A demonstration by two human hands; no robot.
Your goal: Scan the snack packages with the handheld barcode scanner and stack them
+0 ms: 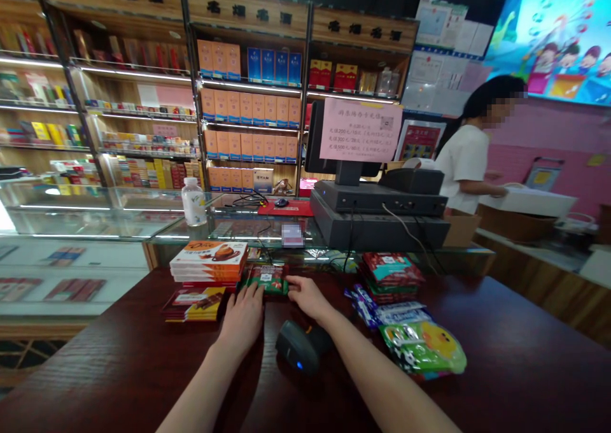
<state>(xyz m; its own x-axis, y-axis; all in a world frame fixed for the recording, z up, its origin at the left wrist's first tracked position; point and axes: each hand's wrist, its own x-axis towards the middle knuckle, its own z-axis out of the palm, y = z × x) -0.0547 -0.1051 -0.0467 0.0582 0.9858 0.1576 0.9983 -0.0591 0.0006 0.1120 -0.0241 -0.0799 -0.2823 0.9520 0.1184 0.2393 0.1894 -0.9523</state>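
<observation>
Both my hands reach forward over a dark wooden counter [119, 363]. My left hand [244, 315] lies with fingers stretched toward a small red and green packet [268, 278], touching its near left edge. My right hand [307, 296] touches the packet's right end, fingers curled on it. A black handheld scanner [298, 350] with a blue light lies on the counter between my forearms. Left of the packet stands a stack of orange and white chocolate boxes [210, 261], with flatter bars [195, 304] in front.
Snack packets lie right of my arm: red and teal ones [391, 272], blue ones [382, 311], a green one [422, 347]. Behind stand a cash register [377, 213] with monitor, a water bottle [193, 202] on a glass case, shelves of cartons. A person in white [470, 159] stands at right.
</observation>
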